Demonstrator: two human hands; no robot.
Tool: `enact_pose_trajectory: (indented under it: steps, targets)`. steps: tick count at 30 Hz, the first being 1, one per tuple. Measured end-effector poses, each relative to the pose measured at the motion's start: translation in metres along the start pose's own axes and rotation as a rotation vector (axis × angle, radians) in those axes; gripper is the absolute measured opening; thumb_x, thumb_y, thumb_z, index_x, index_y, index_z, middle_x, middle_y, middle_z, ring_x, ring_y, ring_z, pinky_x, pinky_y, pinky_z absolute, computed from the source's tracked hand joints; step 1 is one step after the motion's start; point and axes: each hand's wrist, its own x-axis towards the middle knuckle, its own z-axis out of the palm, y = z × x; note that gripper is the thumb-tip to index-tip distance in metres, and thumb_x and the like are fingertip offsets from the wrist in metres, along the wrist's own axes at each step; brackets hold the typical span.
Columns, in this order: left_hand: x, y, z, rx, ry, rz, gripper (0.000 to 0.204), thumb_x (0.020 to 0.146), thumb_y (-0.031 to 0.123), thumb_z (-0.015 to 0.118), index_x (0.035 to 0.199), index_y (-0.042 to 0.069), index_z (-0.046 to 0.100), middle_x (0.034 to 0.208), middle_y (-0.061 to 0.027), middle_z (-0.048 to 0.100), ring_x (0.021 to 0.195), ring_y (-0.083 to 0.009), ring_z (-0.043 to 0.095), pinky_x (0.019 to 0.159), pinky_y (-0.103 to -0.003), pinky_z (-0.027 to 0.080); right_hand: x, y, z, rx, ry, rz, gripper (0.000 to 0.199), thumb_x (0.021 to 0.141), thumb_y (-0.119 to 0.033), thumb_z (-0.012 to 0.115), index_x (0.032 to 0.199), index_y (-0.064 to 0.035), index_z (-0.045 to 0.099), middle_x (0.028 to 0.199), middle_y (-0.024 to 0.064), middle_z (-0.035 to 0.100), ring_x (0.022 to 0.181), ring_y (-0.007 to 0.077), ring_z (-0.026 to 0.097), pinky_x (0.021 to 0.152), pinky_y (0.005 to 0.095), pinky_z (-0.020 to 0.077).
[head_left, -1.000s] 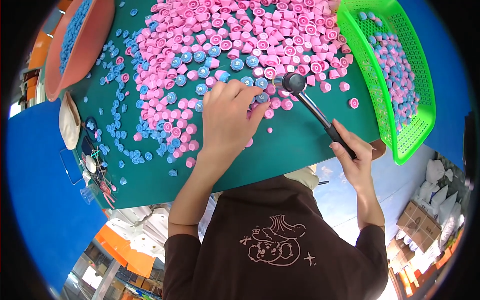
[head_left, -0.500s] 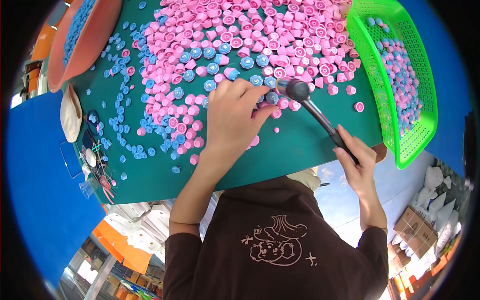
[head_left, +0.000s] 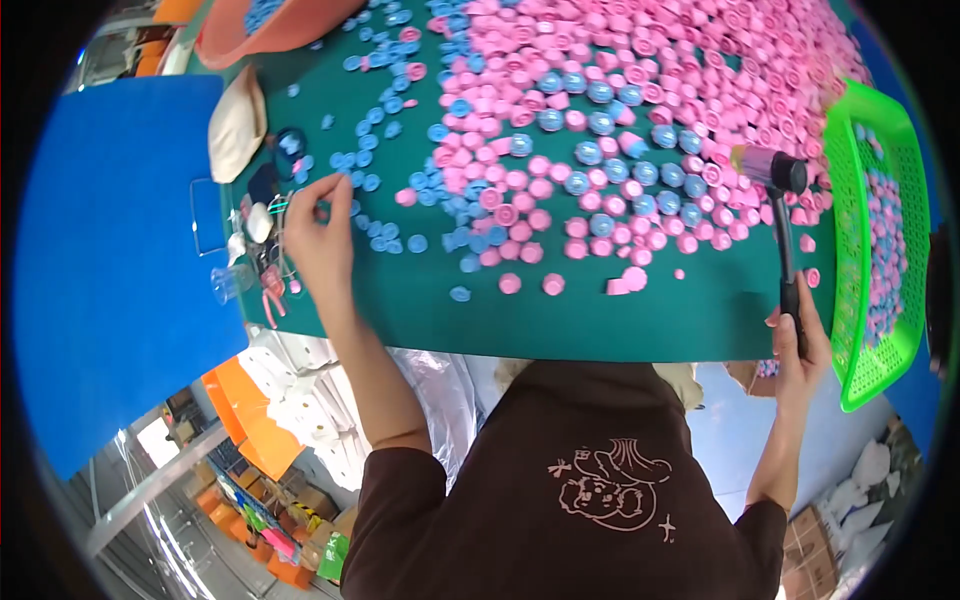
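A rubber-headed mallet (head_left: 783, 215) stands in my right hand (head_left: 802, 350), whose fingers wrap round its black grip. Its head is over the right side of the pink pieces. My left hand (head_left: 320, 235) is at the left of the table, thumb and forefinger drawn together beside several small blue rosette-like caps (head_left: 368, 142). Whether a cap is between those fingertips is hidden. Pink cup-shaped pieces (head_left: 640, 60) lie in a wide heap. In front of the heap, several pieces topped with shiny blue caps (head_left: 645, 173) stand in a loose group.
A green basket (head_left: 850, 250) with pink and blue pieces stands at the right edge. At the far left are a salmon-coloured basin (head_left: 225, 38) of blue pieces and a beige pouch (head_left: 237, 125). Pink-handled pliers (head_left: 272, 295) and a clear cup (head_left: 228, 284) lie near the left edge.
My left hand has left the capped pieces and moved to the loose blue caps at the left. The mallet has swung away rightward in my right hand. The whole view has shifted.
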Motion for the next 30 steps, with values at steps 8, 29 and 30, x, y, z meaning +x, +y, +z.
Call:
enact_pose_trajectory:
  steps: [8, 29, 30]
  targets:
    - [0.033, -0.007, 0.032, 0.300, -0.031, 0.164, 0.019, 0.079, 0.020, 0.075, 0.092, 0.006, 0.072, 0.084, -0.0073, 0.066, 0.080, -0.0237, 0.059, 0.076, -0.035, 0.045, 0.013, -0.007, 0.026, 0.021, -0.110, -0.106, 0.048, 0.096, -0.016, 0.058, 0.140, -0.0028, 0.048, 0.085, -0.0006, 0.061, 0.060, 0.0012, 0.043, 0.051, 0.0152, 0.0317]
    - [0.027, 0.006, 0.030, 0.245, -0.288, 0.176, 0.027, 0.081, 0.022, 0.075, 0.099, 0.002, 0.071, 0.092, -0.0098, 0.069, 0.086, -0.0206, 0.064, 0.075, -0.032, 0.049, 0.013, -0.007, 0.001, 0.028, -0.037, -0.043, 0.044, 0.090, -0.011, 0.065, 0.132, -0.0006, 0.056, 0.090, 0.0077, 0.068, 0.077, 0.0104, 0.061, 0.071, 0.0230, 0.0473]
    - [0.025, -0.004, 0.031, 0.235, -0.294, 0.161, 0.031, 0.081, 0.021, 0.076, 0.105, 0.003, 0.071, 0.092, -0.0087, 0.068, 0.081, -0.0176, 0.061, 0.074, -0.030, 0.048, 0.014, -0.004, -0.001, 0.027, -0.021, -0.034, 0.044, 0.090, -0.011, 0.065, 0.132, -0.0006, 0.056, 0.090, 0.0077, 0.068, 0.077, 0.0104, 0.061, 0.071, 0.0230, 0.0473]
